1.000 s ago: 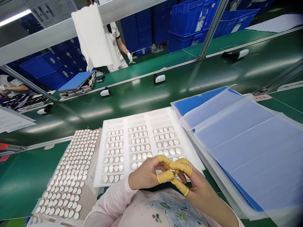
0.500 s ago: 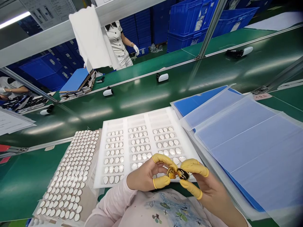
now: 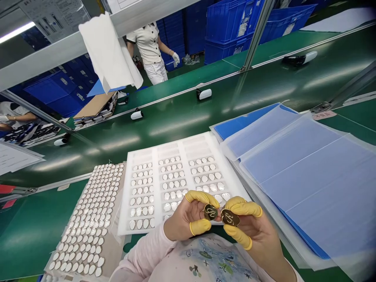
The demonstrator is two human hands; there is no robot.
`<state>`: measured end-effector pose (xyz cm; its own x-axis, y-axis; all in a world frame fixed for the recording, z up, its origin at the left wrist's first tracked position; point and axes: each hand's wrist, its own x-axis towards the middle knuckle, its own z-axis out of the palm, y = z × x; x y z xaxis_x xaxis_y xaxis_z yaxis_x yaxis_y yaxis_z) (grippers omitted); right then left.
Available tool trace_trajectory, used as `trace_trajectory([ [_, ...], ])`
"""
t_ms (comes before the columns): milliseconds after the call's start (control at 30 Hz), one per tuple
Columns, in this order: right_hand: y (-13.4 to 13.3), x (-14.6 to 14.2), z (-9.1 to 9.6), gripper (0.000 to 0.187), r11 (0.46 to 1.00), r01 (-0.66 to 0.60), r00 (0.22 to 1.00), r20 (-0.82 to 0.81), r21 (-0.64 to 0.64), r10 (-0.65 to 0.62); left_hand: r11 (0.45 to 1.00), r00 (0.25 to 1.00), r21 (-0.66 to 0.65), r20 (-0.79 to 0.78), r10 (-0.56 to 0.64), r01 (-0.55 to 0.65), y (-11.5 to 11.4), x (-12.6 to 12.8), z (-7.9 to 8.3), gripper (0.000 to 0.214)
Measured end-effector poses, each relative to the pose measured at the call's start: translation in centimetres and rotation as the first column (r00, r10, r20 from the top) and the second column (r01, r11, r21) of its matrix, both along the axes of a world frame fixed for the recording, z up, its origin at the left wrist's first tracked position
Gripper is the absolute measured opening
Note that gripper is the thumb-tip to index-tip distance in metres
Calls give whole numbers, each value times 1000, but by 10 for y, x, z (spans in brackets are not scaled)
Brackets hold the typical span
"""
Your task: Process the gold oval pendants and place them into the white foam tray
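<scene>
Left hand (image 3: 189, 217): grip clamped on one gold oval emblem (image 3: 210, 212), thumb and fingers in yellow finger cots (image 3: 199, 197). Right hand (image 3: 255, 229): grip clamped on a second gold oval emblem (image 3: 230, 217). Emblems held just apart, over the lower edge of a white foam tray (image 3: 194, 143) of silver ovals (image 3: 173, 184), on a green tabletop (image 3: 29, 231).

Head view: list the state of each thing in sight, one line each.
Left hand: pinching a gold disc
Right hand: pinching a second gold disc
White foam tray: holding rows of silver discs
Backing sheet: covered in silver discs
Blue crates: stacked
</scene>
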<state>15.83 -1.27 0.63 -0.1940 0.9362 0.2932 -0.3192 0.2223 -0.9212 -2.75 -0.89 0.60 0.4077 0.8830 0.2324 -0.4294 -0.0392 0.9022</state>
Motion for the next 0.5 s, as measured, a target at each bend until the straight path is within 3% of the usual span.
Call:
trace_trajectory([
  [500, 1, -3, 0, 19, 998, 54, 998, -39, -31, -55, 997, 997, 10, -9, 71, -71, 2, 7, -6, 48],
])
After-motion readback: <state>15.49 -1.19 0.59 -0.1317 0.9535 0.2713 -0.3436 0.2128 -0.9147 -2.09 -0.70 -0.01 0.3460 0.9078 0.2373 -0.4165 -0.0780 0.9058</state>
